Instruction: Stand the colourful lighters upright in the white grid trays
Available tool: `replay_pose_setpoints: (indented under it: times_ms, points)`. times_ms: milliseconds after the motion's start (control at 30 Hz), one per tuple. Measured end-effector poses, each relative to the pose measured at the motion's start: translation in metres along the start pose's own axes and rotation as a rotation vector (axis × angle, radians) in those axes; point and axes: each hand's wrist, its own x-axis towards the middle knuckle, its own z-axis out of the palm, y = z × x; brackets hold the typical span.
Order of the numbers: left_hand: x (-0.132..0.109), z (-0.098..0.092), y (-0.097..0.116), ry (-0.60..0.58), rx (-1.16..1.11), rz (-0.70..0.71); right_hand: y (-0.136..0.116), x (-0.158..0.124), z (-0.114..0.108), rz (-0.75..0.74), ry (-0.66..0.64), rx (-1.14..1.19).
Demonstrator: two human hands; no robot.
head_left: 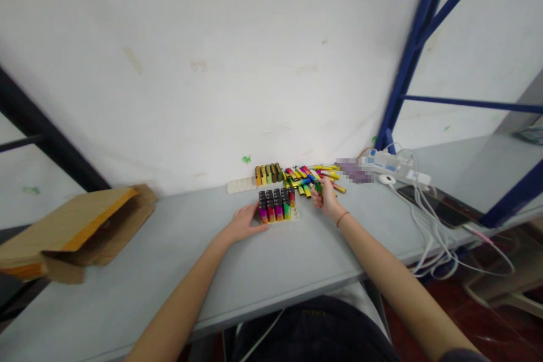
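A white tray (296,214) with rows of upright black-topped lighters (275,203) in pink, red, purple and green stands on the table before me. My left hand (246,223) grips its left side, thumb along the front edge. Bare slots show at the tray's right front corner. In my right hand (327,200) a green lighter (318,187) is pinched upright, to the right of the tray. Just behind that hand lies a loose pile of colourful lighters (306,186), many of them yellow.
Against the wall stand a second white tray (241,185) and rows of yellow and dark lighters (268,175). A cardboard box (80,226) lies open on the left. To the right are a power strip (396,165), white cables (428,232), a dark phone-like device (441,206) and blue frame posts (407,73).
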Motion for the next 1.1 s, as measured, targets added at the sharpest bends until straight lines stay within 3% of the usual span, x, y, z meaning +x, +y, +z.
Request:
replay_pose_setpoints:
  times_ms: [100, 300, 833, 967, 1100]
  points:
    - [0.0, 0.0, 0.0, 0.009, -0.019, 0.005, -0.003, -0.001, 0.001, 0.108, 0.028, 0.194]
    - [-0.001, -0.001, 0.001, -0.004, -0.013, -0.012, -0.006, -0.002, 0.007, 0.202, 0.074, 0.314]
    - [0.001, -0.001, 0.001, -0.004, 0.005, 0.005, -0.004, -0.002, 0.009, 0.174, 0.15, 0.323]
    - [0.0, -0.001, 0.001, -0.019, 0.009, -0.005, -0.006, -0.004, 0.017, 0.071, 0.168, 0.266]
    - [-0.001, -0.001, 0.002, -0.016, 0.008, -0.005, -0.011, -0.008, 0.022, -0.163, 0.133, 0.148]
